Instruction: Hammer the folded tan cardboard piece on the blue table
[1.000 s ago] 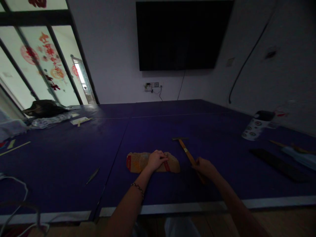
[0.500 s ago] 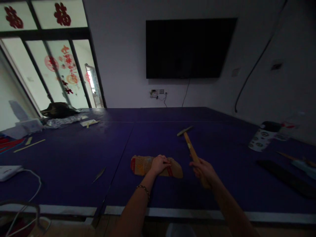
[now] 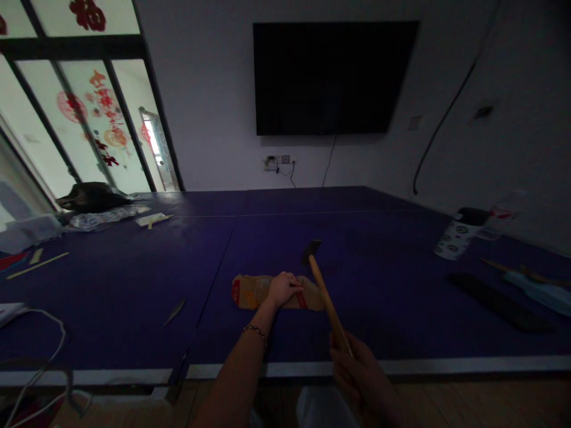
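A foot-shaped piece of brown cardboard (image 3: pixel 250 292) with red ends and patches lies flat on the purple tabletop. My left hand (image 3: pixel 284 288) rests on its middle, fingers curled together. Whatever may be between those fingers is too small and dark to make out. In my right hand (image 3: pixel 354 359), near the table's front edge, is a hammer (image 3: pixel 327 296) gripped by its wooden handle. The dark hammer head is raised, just beyond the right end of the cardboard, and does not touch my left hand.
On the purple table (image 3: pixel 379 279) a pair of tweezers (image 3: pixel 175 311) lies left of the cardboard. To the right are a dark flat bar (image 3: pixel 499 302), a patterned cup (image 3: pixel 457 235) and a plastic bottle (image 3: pixel 504 211). A white cable (image 3: pixel 61 333) hangs over the left front edge.
My right hand has drawn back toward the table's front edge, and the hammer head has swung left toward the cardboard. My left hand stays on the cardboard. The view has shifted slightly.
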Action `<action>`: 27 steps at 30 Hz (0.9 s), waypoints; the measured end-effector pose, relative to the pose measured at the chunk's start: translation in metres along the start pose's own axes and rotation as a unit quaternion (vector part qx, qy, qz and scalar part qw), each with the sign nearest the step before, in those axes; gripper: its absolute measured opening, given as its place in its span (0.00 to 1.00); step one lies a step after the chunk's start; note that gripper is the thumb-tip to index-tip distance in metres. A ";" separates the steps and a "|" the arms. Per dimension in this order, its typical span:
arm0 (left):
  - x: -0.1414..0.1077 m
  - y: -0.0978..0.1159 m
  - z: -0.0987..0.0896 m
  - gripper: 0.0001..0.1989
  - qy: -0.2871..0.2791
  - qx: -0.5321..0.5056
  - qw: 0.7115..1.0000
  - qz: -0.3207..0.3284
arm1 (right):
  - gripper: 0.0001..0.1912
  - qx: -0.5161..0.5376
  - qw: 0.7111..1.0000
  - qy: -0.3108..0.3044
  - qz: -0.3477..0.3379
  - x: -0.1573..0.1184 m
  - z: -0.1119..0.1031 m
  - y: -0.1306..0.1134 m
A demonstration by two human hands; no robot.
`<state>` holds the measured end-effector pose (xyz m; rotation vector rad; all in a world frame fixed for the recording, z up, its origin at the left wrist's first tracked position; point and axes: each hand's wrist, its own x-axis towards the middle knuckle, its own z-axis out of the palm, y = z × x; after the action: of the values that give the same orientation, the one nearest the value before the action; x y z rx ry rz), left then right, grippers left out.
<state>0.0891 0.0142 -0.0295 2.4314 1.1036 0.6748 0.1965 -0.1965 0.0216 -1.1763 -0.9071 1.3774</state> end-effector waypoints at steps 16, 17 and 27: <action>0.000 0.000 0.001 0.08 0.014 -0.002 1.000 -0.013 | 0.20 -0.001 0.998 0.006 0.067 -0.016 0.000 0.002; 0.000 0.001 0.001 0.08 0.012 -0.001 1.000 -0.013 | 0.21 0.005 0.998 0.012 0.063 -0.017 0.000 0.000; -0.004 0.008 -0.006 0.08 0.009 0.007 1.000 -0.018 | 0.18 0.026 0.997 0.023 0.075 -0.015 0.005 0.006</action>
<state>0.0879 0.0071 -0.0216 2.4155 1.1587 0.6816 0.1892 -0.2121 0.0200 -1.2513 -0.7589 1.4795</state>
